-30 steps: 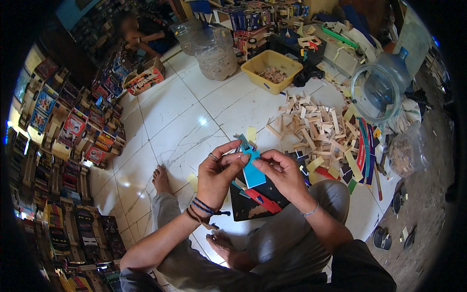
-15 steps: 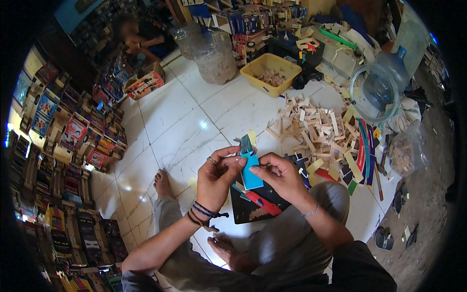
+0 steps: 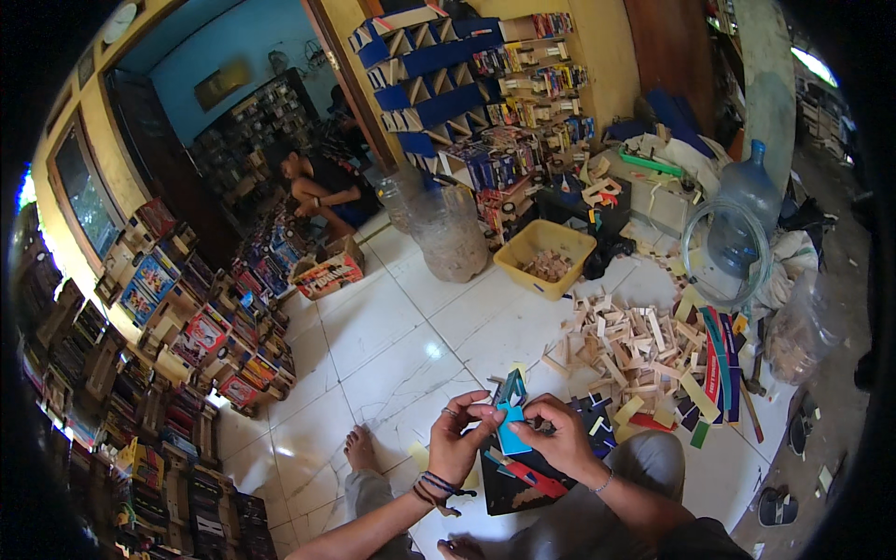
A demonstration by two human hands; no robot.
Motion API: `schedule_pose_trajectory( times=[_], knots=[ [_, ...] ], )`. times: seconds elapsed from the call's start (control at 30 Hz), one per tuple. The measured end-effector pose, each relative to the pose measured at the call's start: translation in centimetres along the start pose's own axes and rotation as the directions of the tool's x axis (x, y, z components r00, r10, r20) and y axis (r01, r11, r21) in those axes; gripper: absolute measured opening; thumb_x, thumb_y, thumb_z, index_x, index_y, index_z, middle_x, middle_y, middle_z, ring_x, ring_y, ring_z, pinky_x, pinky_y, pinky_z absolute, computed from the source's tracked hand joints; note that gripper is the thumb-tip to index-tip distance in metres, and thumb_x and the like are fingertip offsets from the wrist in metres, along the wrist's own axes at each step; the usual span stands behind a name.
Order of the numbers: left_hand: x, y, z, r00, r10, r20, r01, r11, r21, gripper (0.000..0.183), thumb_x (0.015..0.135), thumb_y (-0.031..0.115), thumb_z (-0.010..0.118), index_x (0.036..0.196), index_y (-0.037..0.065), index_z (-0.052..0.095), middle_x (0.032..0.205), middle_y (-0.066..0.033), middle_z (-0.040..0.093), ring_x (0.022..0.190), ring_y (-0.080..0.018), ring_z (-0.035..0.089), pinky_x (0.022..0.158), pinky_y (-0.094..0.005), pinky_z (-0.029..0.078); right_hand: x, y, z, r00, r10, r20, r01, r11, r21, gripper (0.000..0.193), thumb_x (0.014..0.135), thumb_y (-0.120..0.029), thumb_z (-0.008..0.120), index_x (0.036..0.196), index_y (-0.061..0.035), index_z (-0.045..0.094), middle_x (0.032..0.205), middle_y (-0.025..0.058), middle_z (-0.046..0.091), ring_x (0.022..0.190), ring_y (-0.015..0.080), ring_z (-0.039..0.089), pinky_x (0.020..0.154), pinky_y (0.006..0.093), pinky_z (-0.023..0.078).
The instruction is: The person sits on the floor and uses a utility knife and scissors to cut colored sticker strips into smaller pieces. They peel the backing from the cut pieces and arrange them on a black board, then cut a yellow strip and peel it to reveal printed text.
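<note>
A small bright-blue folded piece (image 3: 513, 431), its far end darker and patterned, is held up between both hands. My left hand (image 3: 457, 439) pinches its left side with thumb and fingers. On its right side, my right hand (image 3: 560, 437) grips it with the thumb lying against the blue face. Just below the hands is a black board (image 3: 509, 499) with worn patches, resting by my legs. Red and blue strips (image 3: 537, 478) lie on it. To the right of the hands, dark flat pieces (image 3: 597, 420) rest on the floor.
Loose wooden blocks (image 3: 630, 345) form a pile at the right, near a yellow tub (image 3: 546, 257) of wood bits. Toy trucks stand in stacks (image 3: 201, 327) at the left. A large cloudy plastic container (image 3: 448, 238) stands behind. Another person (image 3: 322, 191) crouches by the doorway.
The view has tilted up, bringing the doorway and back shelves further into sight. Both hands still hold the blue piece, now lower and further right in the picture.
</note>
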State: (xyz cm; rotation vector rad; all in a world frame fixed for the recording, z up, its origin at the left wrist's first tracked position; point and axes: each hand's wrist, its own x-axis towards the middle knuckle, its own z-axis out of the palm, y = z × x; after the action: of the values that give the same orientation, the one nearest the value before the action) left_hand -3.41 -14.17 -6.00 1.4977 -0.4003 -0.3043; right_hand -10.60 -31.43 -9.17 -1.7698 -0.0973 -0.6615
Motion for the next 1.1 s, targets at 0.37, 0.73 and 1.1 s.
schedule_pose_trajectory(
  times=[0.37,0.73,1.1],
  knots=[
    [-0.4,0.0,0.0,0.995,-0.088,0.053,0.092,0.993,-0.079,0.046,0.094,0.005,0.072,0.136,0.004,0.054,0.103,-0.0016,0.066,0.1,-0.0116,0.062,0.092,-0.0301,0.052,0.0,0.3,0.0,1.0,-0.016,0.018,0.016,1.0,-0.024,0.021,0.085,-0.013,0.081,0.088,0.0007,0.065,0.085,0.0061,0.062,0.073,0.0153,0.059,0.065,0.0286,0.047],
    [-1.0,0.0,0.8,0.997,0.019,0.08,-0.028,0.993,0.112,0.046,0.098,0.005,0.067,0.139,0.005,0.047,0.107,-0.0016,0.06,0.1,-0.0098,0.055,0.091,-0.0254,0.046,-0.1,0.2,-0.3,0.998,0.011,0.069,-0.011,1.0,-0.002,0.022,0.083,-0.009,0.081,0.083,0.001,0.062,0.077,0.0055,0.057,0.066,0.0137,0.054,0.061,0.029,0.045],
    [-0.9,0.6,0.7,0.989,-0.005,0.146,-0.006,0.997,0.072,0.043,0.101,0.004,0.061,0.14,0.002,0.043,0.106,-0.0026,0.061,0.1,-0.0104,0.056,0.092,-0.0255,0.045,0.1,-0.1,-0.7,0.988,0.072,0.14,-0.079,0.996,0.044,0.023,0.086,-0.009,0.079,0.084,0.0017,0.059,0.08,0.0046,0.055,0.071,0.0118,0.053,0.066,0.0265,0.044]
  ],
)
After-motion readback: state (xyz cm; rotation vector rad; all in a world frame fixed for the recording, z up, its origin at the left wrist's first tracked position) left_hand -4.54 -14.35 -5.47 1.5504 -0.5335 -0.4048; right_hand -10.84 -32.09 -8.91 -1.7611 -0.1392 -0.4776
